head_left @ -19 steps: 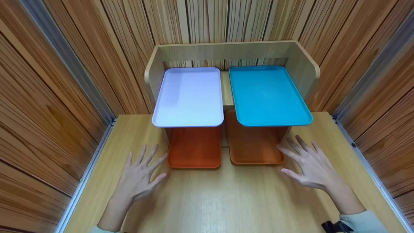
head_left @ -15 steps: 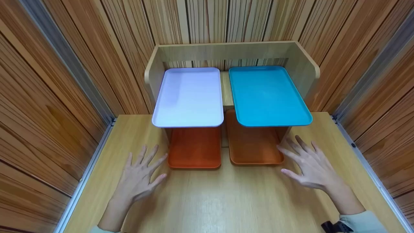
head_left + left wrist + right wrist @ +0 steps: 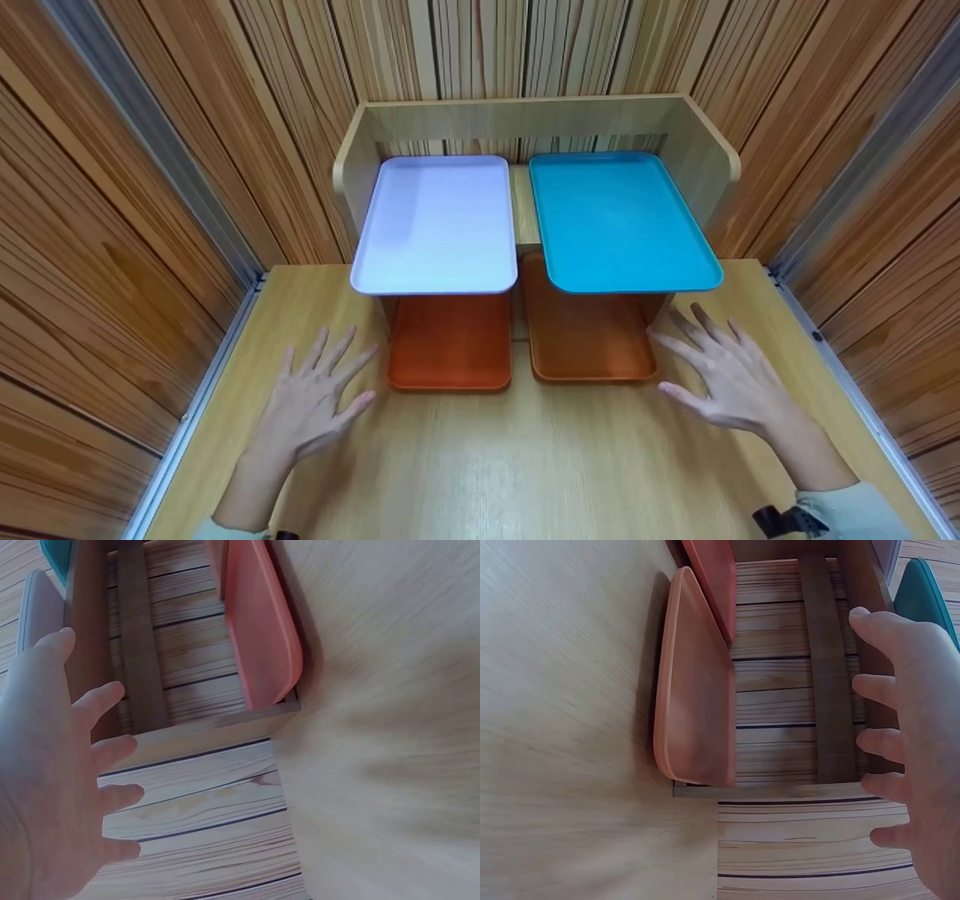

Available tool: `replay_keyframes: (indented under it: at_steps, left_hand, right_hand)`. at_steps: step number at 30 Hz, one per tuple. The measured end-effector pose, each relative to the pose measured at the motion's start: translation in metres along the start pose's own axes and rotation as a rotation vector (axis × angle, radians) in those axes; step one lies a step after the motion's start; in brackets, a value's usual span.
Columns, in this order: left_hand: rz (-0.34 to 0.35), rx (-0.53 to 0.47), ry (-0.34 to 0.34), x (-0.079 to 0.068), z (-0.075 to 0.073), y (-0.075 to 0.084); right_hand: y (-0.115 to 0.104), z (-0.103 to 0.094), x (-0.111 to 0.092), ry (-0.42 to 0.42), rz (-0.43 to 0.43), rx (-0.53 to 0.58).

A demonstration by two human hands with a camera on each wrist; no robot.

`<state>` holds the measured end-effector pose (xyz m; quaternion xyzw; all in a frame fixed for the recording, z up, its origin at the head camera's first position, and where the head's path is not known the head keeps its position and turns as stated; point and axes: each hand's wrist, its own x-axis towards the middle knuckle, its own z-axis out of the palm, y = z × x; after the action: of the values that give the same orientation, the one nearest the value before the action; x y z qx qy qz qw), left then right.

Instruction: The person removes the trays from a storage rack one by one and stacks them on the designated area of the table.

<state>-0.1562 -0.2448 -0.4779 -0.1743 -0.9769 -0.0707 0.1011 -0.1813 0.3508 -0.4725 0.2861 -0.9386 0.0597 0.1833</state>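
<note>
A pale lavender tray (image 3: 436, 225) and a blue tray (image 3: 624, 222) lie side by side on the upper level of a wooden shelf (image 3: 525, 118). Below them, a red-orange tray (image 3: 450, 345) and a brown-orange tray (image 3: 592, 345) sit on the lower level, partly covered by the upper ones. My left hand (image 3: 304, 405) hovers over the table to the left of the red-orange tray, fingers spread and holding nothing. To the right of the brown-orange tray, my right hand (image 3: 724, 375) is likewise spread and holds nothing. Neither hand appears to touch a tray.
The shelf stands at the back of a light wooden table (image 3: 480, 465), against a wood-panelled wall (image 3: 480, 45). Panelled walls rise at left and right, with metal rails (image 3: 202, 405) along the table's sides. Dark straps show at both cuffs.
Both hands have drifted slightly outward, the left to the left and the right to the right, and a little up in the head view. The trays stay in place.
</note>
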Motion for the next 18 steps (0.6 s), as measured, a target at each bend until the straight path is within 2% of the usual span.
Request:
replay_keyframes:
  at_steps: [8, 14, 18]
  left_hand:
    - [-0.032, 0.036, 0.021, 0.002, -0.017, -0.012]
    - [-0.052, 0.017, 0.019, 0.014, -0.031, -0.019]
    - [-0.086, -0.036, 0.003, 0.024, -0.041, -0.026]
  right_hand:
    - [0.009, -0.005, -0.003, -0.006, 0.013, -0.009]
    - [0.018, -0.008, -0.009, 0.008, 0.092, 0.086]
    - [0.021, -0.007, -0.009, 0.038, 0.117, 0.134]
